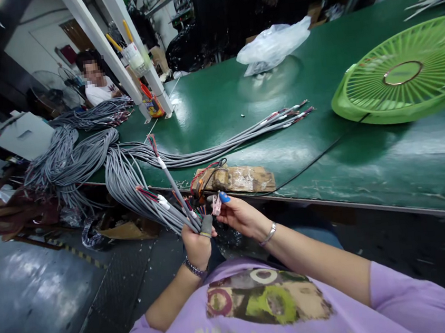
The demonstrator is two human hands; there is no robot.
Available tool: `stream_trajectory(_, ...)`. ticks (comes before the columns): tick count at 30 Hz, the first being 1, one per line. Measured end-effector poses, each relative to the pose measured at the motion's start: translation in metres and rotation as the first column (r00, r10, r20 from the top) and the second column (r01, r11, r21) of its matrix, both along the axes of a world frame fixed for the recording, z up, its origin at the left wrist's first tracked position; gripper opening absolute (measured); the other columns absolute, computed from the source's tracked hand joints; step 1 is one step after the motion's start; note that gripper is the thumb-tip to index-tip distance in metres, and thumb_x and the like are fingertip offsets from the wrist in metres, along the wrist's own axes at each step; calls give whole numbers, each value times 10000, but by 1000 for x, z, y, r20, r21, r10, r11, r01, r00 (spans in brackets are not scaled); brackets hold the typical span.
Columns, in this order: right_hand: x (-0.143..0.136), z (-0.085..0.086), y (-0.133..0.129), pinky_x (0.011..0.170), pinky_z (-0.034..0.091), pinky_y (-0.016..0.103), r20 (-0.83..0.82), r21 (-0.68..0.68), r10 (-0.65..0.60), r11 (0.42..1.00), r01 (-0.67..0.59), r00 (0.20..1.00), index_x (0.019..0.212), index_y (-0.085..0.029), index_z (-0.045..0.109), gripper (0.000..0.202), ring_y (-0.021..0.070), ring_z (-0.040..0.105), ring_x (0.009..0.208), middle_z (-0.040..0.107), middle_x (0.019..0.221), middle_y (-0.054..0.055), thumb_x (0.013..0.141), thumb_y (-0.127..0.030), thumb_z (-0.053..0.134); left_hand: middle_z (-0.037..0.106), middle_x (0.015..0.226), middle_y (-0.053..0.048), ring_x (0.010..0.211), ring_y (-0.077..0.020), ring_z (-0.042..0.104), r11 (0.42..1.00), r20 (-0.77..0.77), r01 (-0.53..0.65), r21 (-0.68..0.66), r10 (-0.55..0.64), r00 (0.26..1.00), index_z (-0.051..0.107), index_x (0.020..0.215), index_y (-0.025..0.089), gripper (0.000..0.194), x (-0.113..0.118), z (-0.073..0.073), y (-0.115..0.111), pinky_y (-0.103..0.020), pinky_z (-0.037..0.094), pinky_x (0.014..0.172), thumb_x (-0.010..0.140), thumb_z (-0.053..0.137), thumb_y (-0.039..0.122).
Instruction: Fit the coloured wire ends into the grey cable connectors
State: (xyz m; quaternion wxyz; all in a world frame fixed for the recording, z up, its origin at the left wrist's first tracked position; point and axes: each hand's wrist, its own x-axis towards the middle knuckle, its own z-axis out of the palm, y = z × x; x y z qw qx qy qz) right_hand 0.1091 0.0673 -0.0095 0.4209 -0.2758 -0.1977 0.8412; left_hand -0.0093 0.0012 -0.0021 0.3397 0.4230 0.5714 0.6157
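My left hand (199, 246) is closed around the ends of several grey cables (180, 219), with a grey cover on its thumb. Thin coloured wires (200, 210) stick out of the cable ends just above that grip. My right hand (240, 215), a blue cover on one fingertip, pinches a small pinkish-white piece (216, 205) close beside these wires. What exactly that piece is, I cannot make out. One cable (170, 174) rises from the bundle, its red and dark wire ends pointing up.
Coiled grey cables (82, 160) hang over the left of the green table (207, 99), and more lie across it. A wooden block (247, 178) with wires sits at the near edge. A green fan (399, 76), plastic bag (273, 44) and white post (102, 46) stand beyond. A person (99, 89) sits opposite.
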Motion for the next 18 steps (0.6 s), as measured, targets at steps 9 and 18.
stream_trajectory(9, -4, -2, 0, 629, 449, 220, -46, -12, -44, 999, 43, 998, 750, -170, 672, 314, 97, 571, 621, 652, 656, -12, 621, -429, 795, 557, 448, 31, 396, -106, 530, 998, -108, 17, -54, -22, 994, 530, 579, 169, 289, 2, 5, -8, -215, 435, 446, 728, 689, 358)
stream_trajectory(18, 6, 0, -6, 575, 454, 205, -51, -94, 12, 995, -16, 999, 780, -181, 636, 312, 105, 585, 647, 657, 750, 24, 827, -485, 583, 559, 450, 21, 412, -102, 522, 995, -52, 87, -43, -89, 995, 545, 528, 162, 335, -7, -1, -16, -214, 423, 450, 763, 667, 366)
